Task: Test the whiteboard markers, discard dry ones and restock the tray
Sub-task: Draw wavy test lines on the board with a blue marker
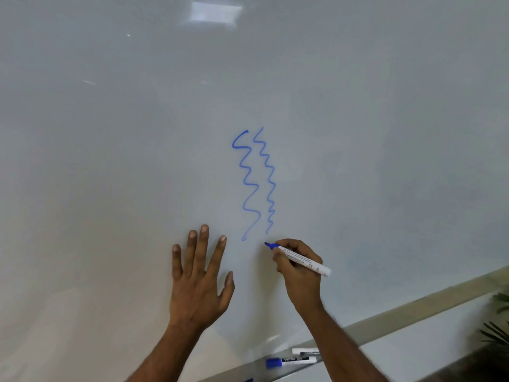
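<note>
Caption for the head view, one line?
Right hand holds an uncapped blue marker just below two blue squiggles on the whiteboard; left hand lies flat on it.

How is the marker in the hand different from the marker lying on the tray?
The white blue-tipped marker gripped by the right hand has no cap and slants up; the white blue-capped marker on the grey tray is capped and lies flat, unheld. Both have white barrels and blue ends.
</note>
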Demonstrator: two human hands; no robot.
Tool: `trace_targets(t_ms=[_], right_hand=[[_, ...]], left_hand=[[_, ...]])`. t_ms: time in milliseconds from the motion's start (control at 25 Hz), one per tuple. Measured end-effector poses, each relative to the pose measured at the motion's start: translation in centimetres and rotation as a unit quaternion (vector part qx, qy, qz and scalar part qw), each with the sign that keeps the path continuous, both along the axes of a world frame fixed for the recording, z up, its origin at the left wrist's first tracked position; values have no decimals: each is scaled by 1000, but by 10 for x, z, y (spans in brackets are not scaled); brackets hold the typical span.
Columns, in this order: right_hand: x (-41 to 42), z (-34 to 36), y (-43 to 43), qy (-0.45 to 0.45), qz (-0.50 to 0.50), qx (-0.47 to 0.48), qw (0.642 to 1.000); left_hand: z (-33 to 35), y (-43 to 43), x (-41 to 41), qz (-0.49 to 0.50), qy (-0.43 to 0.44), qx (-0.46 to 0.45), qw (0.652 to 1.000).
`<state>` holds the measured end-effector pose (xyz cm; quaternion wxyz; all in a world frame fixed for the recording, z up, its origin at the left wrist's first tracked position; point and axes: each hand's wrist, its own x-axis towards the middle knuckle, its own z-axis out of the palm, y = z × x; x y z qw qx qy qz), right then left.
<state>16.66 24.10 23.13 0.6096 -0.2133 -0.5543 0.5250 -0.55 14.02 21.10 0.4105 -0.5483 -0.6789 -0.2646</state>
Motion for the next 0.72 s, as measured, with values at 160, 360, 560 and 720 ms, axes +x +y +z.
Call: trace_targets(t_ms=[160, 360, 560, 720], right_hand=[[7, -20, -9, 32, 48, -106, 993], [20, -67, -20, -37, 40, -169, 984], [37, -120, -30, -86, 36, -266, 960], [48, -159, -38, -113, 43, -341, 932]], left_hand=[[-35, -9, 19, -33, -40, -59, 997], [-98, -25, 36, -62, -84, -190, 976], [-164, -42, 37, -57, -122, -358, 924], [-196, -46, 40, -47, -204, -464, 861]])
